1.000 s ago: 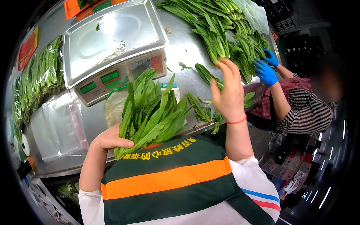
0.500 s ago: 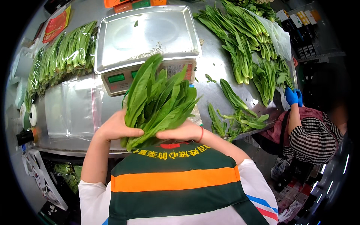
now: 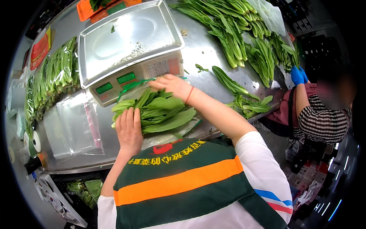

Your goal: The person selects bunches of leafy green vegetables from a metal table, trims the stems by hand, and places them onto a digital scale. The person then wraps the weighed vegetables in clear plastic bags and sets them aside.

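Observation:
A bunch of leafy greens (image 3: 160,110) lies on its side at the table's near edge, in front of a digital scale (image 3: 135,76). My left hand (image 3: 129,128) grips its stem end, fingers laid over the top. Beyond the bunch, my right hand (image 3: 171,87) reaches in with fingers stretched out to the left, beside a thin green strip (image 3: 131,84) by the scale's front. Whether the fingertips touch that strip is hard to tell. Clear plastic (image 3: 188,128) shows under the leaves.
Bagged greens (image 3: 57,78) and flat clear bags (image 3: 70,128) are at left. The scale's steel tray (image 3: 129,38) holds leaf scraps. Loose greens (image 3: 228,36) are piled at far right; a cut bunch (image 3: 244,99) lies nearer. A co-worker's blue-gloved hands (image 3: 298,76) touch greens on the right.
The bunch has gone from upright in both hands to lying on its side. My right hand has let go and moved forward toward the scale. My left hand now rests over the stems.

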